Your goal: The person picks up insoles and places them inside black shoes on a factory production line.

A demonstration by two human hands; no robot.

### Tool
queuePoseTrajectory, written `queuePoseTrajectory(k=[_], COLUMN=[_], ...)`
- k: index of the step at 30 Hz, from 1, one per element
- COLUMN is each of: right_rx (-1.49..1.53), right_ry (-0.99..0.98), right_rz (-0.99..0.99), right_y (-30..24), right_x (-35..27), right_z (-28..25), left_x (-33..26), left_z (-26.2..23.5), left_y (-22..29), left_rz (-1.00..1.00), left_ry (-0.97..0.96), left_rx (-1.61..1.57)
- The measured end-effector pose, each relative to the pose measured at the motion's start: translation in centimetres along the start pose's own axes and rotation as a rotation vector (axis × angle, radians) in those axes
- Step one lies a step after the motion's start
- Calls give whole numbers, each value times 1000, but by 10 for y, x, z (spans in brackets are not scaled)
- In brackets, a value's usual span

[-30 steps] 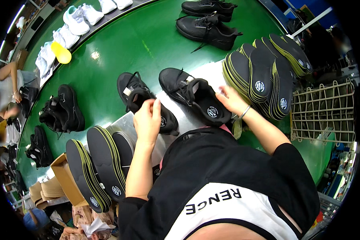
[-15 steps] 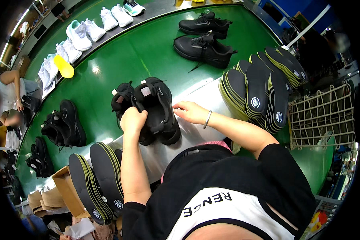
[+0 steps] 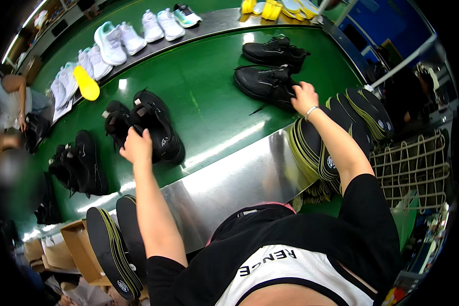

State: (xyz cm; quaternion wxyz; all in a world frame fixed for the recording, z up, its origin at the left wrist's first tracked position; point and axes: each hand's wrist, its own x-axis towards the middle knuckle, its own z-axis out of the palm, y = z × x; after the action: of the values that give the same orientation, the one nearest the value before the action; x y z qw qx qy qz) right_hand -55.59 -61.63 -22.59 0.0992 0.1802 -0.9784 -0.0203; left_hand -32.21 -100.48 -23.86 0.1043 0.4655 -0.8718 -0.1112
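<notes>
My left hand [image 3: 137, 146] is closed at the near side of a pair of black lace-up shoes [image 3: 160, 122], its fingers at the walls where the two shoes meet. The fingertips are partly hidden. A round light print shows on the insole inside the right shoe of this pair. My right arm reaches out to the far right. There my right hand [image 3: 304, 98] has its fingers closed on the heel of a black shoe [image 3: 262, 81], the nearer of a second pair. The farther shoe [image 3: 275, 51] lies just behind it.
Stacks of black insoles with yellow-green edges [image 3: 306, 148] stand at right, more [image 3: 107, 245] at lower left. A metal ledge [image 3: 229, 178] runs before me. Another black pair [image 3: 81, 163] sits left; white sneakers [image 3: 109, 43] line the far shelf. A wire basket [image 3: 410, 168] hangs right.
The near pair of black shoes has moved left across the green surface with my left hand. My right hand has left its side and reached far right to the other pair.
</notes>
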Motion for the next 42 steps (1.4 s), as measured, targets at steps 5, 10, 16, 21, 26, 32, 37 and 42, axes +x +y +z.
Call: queuePoseTrajectory(k=[5,10,16,21,26,32,37,42], right_rx=[-232,-302,-241,-22,41,157,289,783], right_ry=[-67,-298,-312,-151,-251,-333,-436,-324], right_rz=[-30,14,-147,-392,-699,-807,-892,-412], right_y=[47,15,-10,-61,-129,-139,-122,-109], right_x=[-4,20,25,-4,-70,-174,-212,-193], right_z=[47,26,-16,-51,-74,-81,-77,-67], left_x=[-58,-126,-173,-183,-184,-210,-230,-225], left_z=[20,29,38,37,44,43,52,37], left_y=[19,30,45,60,59,56,47,48], left_rz=[269,408,481,486,286,303,406,506], left_ry=[396,151,-35,-224,-380,-343,-255,-129], left_rx=[-145,-397,-462,-616,-1036,-960,-758,-750])
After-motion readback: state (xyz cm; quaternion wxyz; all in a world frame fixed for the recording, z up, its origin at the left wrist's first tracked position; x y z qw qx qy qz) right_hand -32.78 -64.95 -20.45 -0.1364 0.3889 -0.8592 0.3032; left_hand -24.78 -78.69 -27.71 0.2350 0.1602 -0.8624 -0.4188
